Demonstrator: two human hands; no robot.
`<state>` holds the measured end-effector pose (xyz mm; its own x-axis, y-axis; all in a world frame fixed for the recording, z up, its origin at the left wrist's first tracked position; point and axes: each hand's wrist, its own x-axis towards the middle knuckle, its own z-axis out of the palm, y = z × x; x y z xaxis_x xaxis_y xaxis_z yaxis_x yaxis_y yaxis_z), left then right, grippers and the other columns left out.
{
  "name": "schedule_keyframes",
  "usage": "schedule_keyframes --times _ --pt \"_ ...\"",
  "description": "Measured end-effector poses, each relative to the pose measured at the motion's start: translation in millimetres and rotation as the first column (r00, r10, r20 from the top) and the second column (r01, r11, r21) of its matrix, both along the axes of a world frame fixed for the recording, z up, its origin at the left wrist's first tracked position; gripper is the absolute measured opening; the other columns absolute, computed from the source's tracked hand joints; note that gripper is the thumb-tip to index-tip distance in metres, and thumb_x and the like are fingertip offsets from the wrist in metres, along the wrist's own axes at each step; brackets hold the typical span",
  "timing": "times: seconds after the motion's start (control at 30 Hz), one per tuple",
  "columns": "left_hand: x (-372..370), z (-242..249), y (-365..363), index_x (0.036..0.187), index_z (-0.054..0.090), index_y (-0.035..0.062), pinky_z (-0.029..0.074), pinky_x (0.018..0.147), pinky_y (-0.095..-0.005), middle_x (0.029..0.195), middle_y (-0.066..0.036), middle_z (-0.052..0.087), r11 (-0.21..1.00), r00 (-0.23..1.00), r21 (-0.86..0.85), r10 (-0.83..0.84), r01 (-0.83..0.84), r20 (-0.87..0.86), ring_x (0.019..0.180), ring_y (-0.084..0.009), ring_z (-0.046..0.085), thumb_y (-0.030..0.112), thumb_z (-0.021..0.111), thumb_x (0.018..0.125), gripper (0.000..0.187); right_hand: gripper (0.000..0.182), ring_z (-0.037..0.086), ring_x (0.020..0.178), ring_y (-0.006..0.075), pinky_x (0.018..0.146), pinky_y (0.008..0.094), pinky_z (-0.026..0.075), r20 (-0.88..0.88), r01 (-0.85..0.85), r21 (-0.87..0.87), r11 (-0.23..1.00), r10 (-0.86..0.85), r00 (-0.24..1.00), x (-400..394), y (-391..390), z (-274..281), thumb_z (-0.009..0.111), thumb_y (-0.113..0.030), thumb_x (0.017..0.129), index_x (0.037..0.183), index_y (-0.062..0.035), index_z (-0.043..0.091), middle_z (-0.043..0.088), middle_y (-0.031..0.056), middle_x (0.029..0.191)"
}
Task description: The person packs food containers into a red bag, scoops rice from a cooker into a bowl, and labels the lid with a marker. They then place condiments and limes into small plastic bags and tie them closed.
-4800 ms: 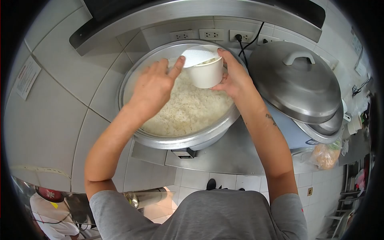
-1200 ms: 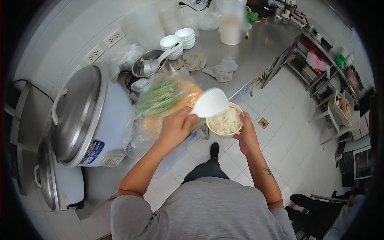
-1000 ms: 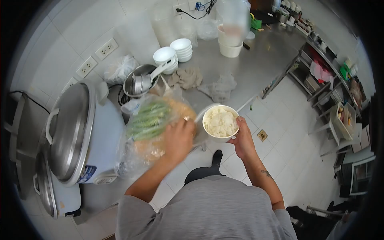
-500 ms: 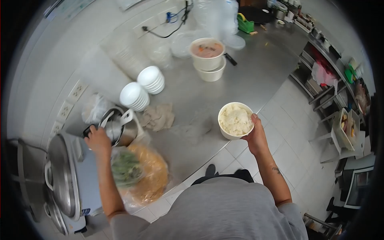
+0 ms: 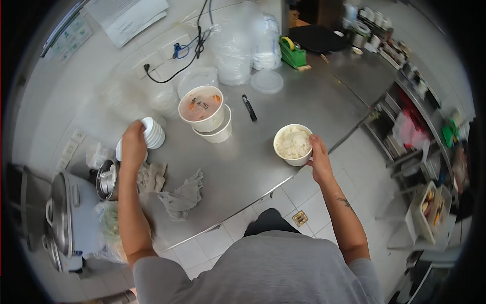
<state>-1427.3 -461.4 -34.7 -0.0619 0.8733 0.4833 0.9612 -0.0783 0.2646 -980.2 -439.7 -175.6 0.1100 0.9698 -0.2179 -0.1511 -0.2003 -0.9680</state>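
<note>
"At the right hand (image 5: 318,157), what do you see?"

"Thumb and fingers pinch the side of a paper tub (image 5: 294,161) filled with rice (image 5: 293,142), by the front edge of the table (image 5: 243,157). Whether it touches the metal, I can't tell."

"And the left hand (image 5: 133,144)?"

"Fingers bent, beside the white bowls (image 5: 155,133). I can't tell if they grip one."

"Between the hands?"

"Two stacked tubs (image 5: 204,124), dark writing on the upper one's top, and a black marker (image 5: 249,108) near them."

"Farther out?"

"A grey cloth (image 5: 182,196) near the left arm, a green tape dispenser (image 5: 292,53) toward the back."
</note>
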Motion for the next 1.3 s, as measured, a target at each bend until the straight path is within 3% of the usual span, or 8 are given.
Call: schedule_keyframes --times 0.1,0.33,0.6,0.73,0.87,0.97,1.17,1.3 --pt "34.2 -3.1 46.6 0.099 0.063 0.0018 0.046 0.072 -0.0363 0.086 -0.018 0.064 0.975 0.985 0.143 -0.172 0.169 0.012 0.082 -0.0348 0.06 0.002 0.046 0.085 0.021 0.052 0.05 0.099 0.0167 0.07 0.0301 0.046 0.038 -0.05 0.025 0.998 0.049 0.998 17.7 42.7 -1.8 0.042 -0.045 0.092 0.125 -0.0048 0.044 0.052 0.0081 0.11" --pt "5.5 -54.9 206.2 0.1 0.064 -0.0024 0.048 0.071 -0.0299 0.087 -0.011 0.066 0.951 0.898 -0.306 0.099 0.042 0.429 0.074 -0.0164 0.06 0.005 0.048 0.084 0.023 0.056 0.046 0.116 0.023 0.096 0.0351 0.038 0.344 -0.389 0.136 0.911 0.324 0.881 73.5 151.1 -33.4 0.034 -0.047 0.097 0.134 -0.0073 0.046 0.048 0.0144 0.131" --pt "-22.6 -52.1 276.7 0.085 0.062 -0.0042 0.051 0.069 -0.0366 0.079 -0.018 0.065 0.813 0.947 -0.557 0.29 -0.17 0.134 0.076 -0.0249 0.065 0.002 0.046 0.077 0.019 0.048 0.055 0.09 0.0147 0.077 0.0287 0.046 0.312 -0.247 0.037 0.968 0.224 0.923 118.0 177.7 -1.6 0.038 -0.043 0.097 0.122 -0.0061 0.056 0.057 0.0081 0.105" --pt "-32.1 -63.9 238.6 0.085 0.06 0.0 0.049 0.071 -0.0435 0.095 -0.022 0.063 0.713 0.764 -0.308 0.5 -0.63 -0.408 0.084 -0.0369 0.062 0.001 0.045 0.078 0.017 0.038 0.056 0.078 0.0126 0.071 0.0263 0.046 0.365 -0.181 -0.006 0.983 0.171 0.915 133.3 184.9 -9.8 0.046 -0.034 0.096 0.115 -0.0048 0.059 0.059 0.0061 0.095" --pt "-91.1 -86.7 233.4 0.092 0.062 0.0016 0.047 0.072 -0.0455 0.088 -0.019 0.061 0.835 0.843 0.175 0.536 -0.521 -0.046 0.084 -0.0384 0.059 0.007 0.051 0.083 0.016 0.03 0.055 0.074 0.0113 0.069 0.0245 0.045 0.354 -0.199 0.0 0.98 0.186 0.917 121.9 200.9 -6.2 0.048 -0.026 0.095 0.111 -0.0032 0.061 0.059 0.0048 0.09" --pt "-122.9 -103.9 247.0 0.093 0.062 0.002 0.047 0.073 -0.0448 0.087 -0.019 0.06 0.898 0.891 0.114 0.437 -0.425 -0.119 0.086 -0.038 0.059 0.009 0.053 0.082 0.016 0.027 0.055 0.074 0.0114 0.069 0.0243 0.046 0.351 -0.287 0.043 0.957 0.255 0.901 95.8 210.7 2.4 0.05 -0.021 0.095 0.11 -0.0018 0.061 0.058 0.0049 0.089" --pt "-98.1 27.3 213.6 0.088 0.063 0.0032 0.048 0.075 -0.0408 0.086 -0.016 0.063 0.548 0.692 0.606 0.722 -0.577 0.006 0.088 -0.0335 0.061 0.006 0.049 0.079 0.017 0.022 0.056 0.076 0.0138 0.07 0.0268 0.049 0.517 -0.447 0.183 0.876 0.301 0.801 63.7 222.2 14.0 0.052 -0.014 0.093 0.106 0.0013 0.061 0.056 0.0075 0.09" --pt "-186.4 75.5 197.2 0.094 0.066 0.0053 0.05 0.072 -0.0377 0.094 -0.018 0.065 0.751 0.781 0.304 0.624 -0.585 -0.038 0.084 -0.0313 0.063 0.005 0.048 0.078 0.023 0.021 0.058 0.076 0.0156 0.07 0.0274 0.051 0.53 -0.459 0.182 0.87 0.306 0.791 60.8 226.1 11.4 0.051 -0.013 0.093 0.106 0.0002 0.062 0.057 0.008 0.09"
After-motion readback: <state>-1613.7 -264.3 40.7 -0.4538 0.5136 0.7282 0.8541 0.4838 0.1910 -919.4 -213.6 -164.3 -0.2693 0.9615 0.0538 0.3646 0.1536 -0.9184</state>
